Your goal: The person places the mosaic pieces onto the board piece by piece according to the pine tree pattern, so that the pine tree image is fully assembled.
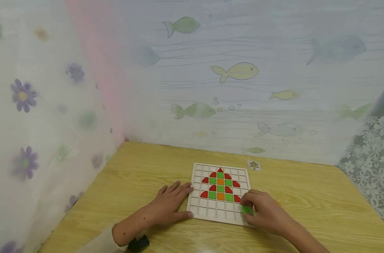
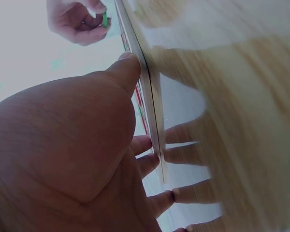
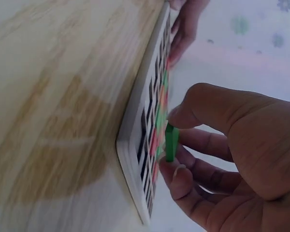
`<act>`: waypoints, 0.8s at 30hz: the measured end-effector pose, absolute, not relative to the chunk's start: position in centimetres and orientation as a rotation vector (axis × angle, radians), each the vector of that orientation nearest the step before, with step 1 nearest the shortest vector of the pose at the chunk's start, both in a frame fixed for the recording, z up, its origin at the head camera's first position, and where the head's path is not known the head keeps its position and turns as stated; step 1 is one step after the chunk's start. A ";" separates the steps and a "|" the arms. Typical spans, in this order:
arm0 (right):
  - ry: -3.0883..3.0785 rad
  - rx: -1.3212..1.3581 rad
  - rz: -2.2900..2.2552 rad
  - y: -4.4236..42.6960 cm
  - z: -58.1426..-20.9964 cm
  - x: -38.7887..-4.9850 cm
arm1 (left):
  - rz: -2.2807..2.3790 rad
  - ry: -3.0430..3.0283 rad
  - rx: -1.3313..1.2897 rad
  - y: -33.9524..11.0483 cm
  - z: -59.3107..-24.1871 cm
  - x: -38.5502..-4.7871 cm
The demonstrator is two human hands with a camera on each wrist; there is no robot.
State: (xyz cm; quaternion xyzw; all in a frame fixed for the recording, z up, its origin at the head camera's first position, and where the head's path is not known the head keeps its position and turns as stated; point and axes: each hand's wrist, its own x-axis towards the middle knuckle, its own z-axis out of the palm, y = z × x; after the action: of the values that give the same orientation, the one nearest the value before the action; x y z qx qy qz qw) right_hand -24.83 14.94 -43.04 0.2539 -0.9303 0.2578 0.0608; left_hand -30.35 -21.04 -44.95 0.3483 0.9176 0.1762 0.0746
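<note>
A pale wooden grid board (image 1: 207, 212) lies on the table, its cells partly filled with red, green and orange pieces (image 1: 221, 189) in a stepped tree shape. My left hand (image 1: 169, 203) lies with fingers spread along the board's left edge, thumb and fingertips touching it. Over the board's lower right corner, my right hand (image 1: 265, 212) pinches a green tile (image 3: 170, 142) between thumb and fingers. The right wrist view shows that tile edge-on, just above the board. In the left wrist view the green tile (image 2: 105, 20) appears small at the top.
A small pattern card (image 1: 254, 165) lies behind the board's far right corner. Something orange (image 1: 278, 203) shows partly behind my right hand. A black object (image 1: 138, 243) sits by my left wrist. Walls with fish and flower prints border the wooden table (image 1: 141, 165).
</note>
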 end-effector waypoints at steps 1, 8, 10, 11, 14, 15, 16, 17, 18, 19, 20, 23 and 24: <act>-2.803 0.783 0.777 14.8 -43.1 -24.9 | 0.527 2.753 1.045 -21.0 -45.0 -30.3; -2.733 0.860 0.749 13.3 -43.8 -25.6 | 0.521 2.754 1.037 -21.1 -45.0 -30.3; -2.741 0.872 0.750 12.9 -43.9 -25.8 | 0.524 2.752 1.033 -21.1 -45.0 -30.3; -2.743 0.883 0.748 12.6 -43.9 -25.9 | 0.525 2.750 1.031 -21.1 -45.0 -30.4; -2.756 0.893 0.717 11.8 -43.9 -26.2 | 0.530 2.748 1.033 -21.1 -45.1 -30.4; -2.759 0.896 0.705 11.6 -43.9 -26.3 | 0.532 2.747 1.035 -21.2 -45.1 -30.4; -2.760 0.898 0.691 11.3 -43.9 -26.4 | 0.532 2.747 1.036 -21.2 -45.1 -30.4; -2.765 0.896 0.683 11.1 -43.9 -26.5 | 0.534 2.747 1.036 -21.2 -45.1 -30.3; -2.769 0.893 0.675 10.8 -43.9 -26.5 | 0.535 2.747 1.037 -21.2 -45.0 -30.3; -2.769 0.893 0.670 10.6 -43.9 -26.6 | 0.535 2.746 1.036 -21.2 -45.0 -30.3; -2.769 0.891 0.667 10.4 -43.9 -26.7 | 0.533 2.746 1.036 -21.1 -44.9 -30.3; -2.749 0.901 0.663 9.9 -44.0 -26.9 | 0.538 2.745 1.036 -21.1 -44.8 -30.2; -2.739 0.905 0.659 9.7 -44.1 -27.0 | 0.538 2.745 1.036 -21.1 -44.8 -30.2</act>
State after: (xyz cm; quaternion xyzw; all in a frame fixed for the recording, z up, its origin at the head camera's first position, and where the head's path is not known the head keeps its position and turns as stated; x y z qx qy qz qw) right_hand -27.01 9.71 -44.05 0.3047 -0.9218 0.2219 0.0909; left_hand -30.22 -21.12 -44.77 0.3463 0.9173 0.1799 0.0794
